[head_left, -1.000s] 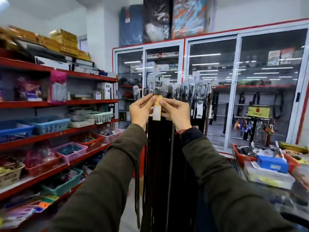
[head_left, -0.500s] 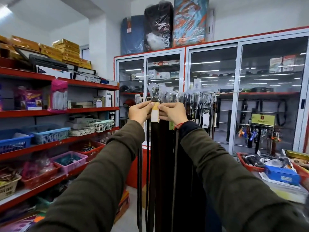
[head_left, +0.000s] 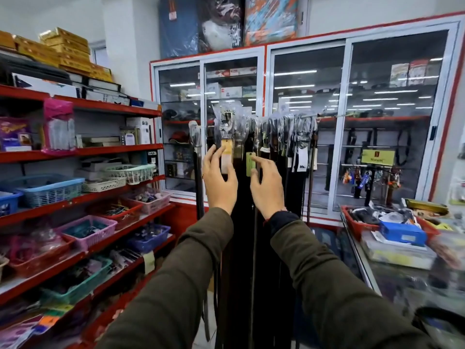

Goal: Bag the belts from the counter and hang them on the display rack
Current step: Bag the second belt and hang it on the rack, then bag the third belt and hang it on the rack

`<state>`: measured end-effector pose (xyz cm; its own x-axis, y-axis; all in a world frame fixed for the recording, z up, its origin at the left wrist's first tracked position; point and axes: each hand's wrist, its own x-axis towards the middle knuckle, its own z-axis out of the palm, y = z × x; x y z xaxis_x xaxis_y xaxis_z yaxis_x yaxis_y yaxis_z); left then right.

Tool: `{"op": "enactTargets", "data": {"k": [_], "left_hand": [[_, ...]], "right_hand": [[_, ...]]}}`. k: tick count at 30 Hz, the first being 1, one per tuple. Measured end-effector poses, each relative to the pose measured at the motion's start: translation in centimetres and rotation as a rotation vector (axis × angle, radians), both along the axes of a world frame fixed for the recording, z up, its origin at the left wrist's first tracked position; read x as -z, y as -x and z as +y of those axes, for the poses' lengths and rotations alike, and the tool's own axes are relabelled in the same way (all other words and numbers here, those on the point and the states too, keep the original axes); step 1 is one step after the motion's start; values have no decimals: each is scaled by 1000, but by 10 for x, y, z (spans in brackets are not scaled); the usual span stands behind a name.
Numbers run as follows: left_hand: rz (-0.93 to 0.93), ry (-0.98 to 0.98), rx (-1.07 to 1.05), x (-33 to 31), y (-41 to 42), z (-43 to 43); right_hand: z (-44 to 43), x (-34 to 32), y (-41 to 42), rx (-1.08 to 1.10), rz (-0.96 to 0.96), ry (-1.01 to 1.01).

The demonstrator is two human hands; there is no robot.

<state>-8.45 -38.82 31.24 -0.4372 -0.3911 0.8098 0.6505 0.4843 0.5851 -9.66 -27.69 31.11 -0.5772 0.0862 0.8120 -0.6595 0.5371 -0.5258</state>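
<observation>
Head view: both hands, left (head_left: 219, 178) and right (head_left: 266, 183), open-gripped beside the hung belt (head_left: 226, 137), apparently settling it on the rack (head_left: 327, 116).

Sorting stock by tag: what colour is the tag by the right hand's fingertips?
Green, seen in the head view: the tag beside the right hand.
</observation>
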Motion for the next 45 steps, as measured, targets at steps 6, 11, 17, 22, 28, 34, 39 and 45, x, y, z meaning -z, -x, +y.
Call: {"op": "enactTargets", "data": {"k": [6, 11, 17, 22, 28, 34, 39, 45], "left_hand": [[-37, 496, -153, 81, -5, 30], [-144, 617, -39, 149, -10, 80], [-274, 699, 73, 211, -18, 156], [-349, 755, 209, 249, -25, 225], [-459, 909, 479, 281, -26, 312], [-563, 1132, 785, 301, -30, 399], [-657, 1403, 741, 309, -32, 452], [-714, 1515, 599, 314, -29, 460]], "right_hand": [[47, 82, -13, 260, 10, -155], [104, 144, -30, 382, -131, -255], [181, 206, -56, 515, -300, -327], [253, 246, -78, 631, -475, -390], [355, 280, -107, 752, -766, -411], [445, 293, -124, 832, -1135, -551], [486, 301, -123, 631, -1275, -601], [501, 303, -117, 619, -1136, -440]]}}
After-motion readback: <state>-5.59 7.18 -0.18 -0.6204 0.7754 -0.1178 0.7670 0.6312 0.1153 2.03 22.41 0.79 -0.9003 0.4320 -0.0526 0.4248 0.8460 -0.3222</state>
